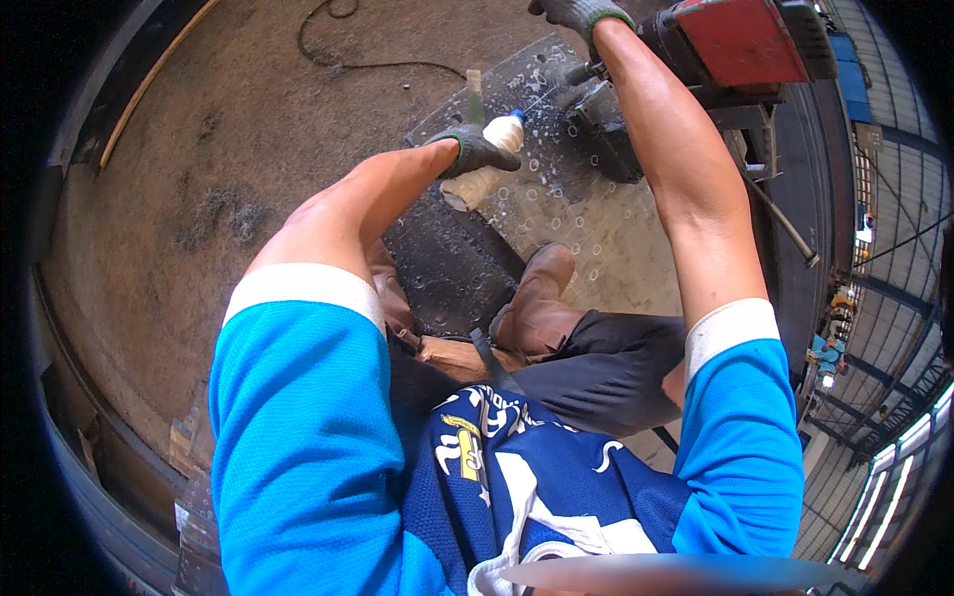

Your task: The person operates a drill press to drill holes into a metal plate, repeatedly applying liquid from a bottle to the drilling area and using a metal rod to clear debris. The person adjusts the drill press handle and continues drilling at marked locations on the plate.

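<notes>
My left hand, in a dark glove with a green cuff, is closed around the middle of a white plastic bottle with a blue cap. The bottle is tilted over a dark metal plate marked with many small white circles. Up at the top edge, my right hand, in a similar glove, is beside a red and black machine. Its fingers are partly cut off by the picture's edge, so its grip does not show. Below the machine, a dark block is on the plate.
A dark cable snakes over the brown floor to the plate. A narrow upright strip stands behind the bottle. My boots are near a wooden block. A metal bar slants down at the right.
</notes>
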Demonstrator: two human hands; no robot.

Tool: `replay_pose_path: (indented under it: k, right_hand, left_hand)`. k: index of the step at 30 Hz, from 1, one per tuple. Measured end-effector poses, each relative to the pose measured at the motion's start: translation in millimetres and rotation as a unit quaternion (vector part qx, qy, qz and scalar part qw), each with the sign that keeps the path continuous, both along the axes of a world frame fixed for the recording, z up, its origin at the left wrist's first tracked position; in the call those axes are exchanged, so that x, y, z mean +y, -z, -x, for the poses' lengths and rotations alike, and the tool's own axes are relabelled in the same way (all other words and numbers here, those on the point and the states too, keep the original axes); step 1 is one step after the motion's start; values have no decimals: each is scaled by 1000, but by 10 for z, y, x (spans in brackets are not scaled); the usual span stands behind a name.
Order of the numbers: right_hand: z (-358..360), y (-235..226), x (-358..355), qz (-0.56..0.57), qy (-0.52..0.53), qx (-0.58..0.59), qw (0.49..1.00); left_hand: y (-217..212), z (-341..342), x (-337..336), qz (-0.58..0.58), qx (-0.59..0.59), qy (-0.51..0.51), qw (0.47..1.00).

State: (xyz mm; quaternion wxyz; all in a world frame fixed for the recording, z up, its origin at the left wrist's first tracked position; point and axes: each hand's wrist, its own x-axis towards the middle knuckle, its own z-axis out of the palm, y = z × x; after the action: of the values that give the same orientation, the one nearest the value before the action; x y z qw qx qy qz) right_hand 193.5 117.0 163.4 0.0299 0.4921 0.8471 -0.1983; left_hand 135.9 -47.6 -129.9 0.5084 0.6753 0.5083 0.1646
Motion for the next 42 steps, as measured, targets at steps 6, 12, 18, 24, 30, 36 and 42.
replay_pose_path:
  k: [6,12,18,24,30,36,42]
  right_hand:
    - [22,37,26,-5,-8,-5,1000]
    - [7,106,64,-8,-18,8,1000]
    - [72,24,-11,20,23,3,1000]
    - [72,82,-36,-15,-9,-26,1000]
    - [86,208,89,-25,-54,-41,997]
    - [126,211,133,-51,-61,-51,995]
    - [53,375,149,-89,-154,-74,981]
  left_hand:
    - [-767,323,-149,121,-17,0,992]
    - [-1344,591,-367,184,-9,-16,983]
    - [-953,498,-314,167,-112,-30,979]
    - [-844,463,-320,188,-48,-50,980]
    - [-975,614,-333,191,21,-27,981]
    - [-1104,676,-369,202,-14,-39,978]
    - [-966,590,-404,122,-91,-24,988]
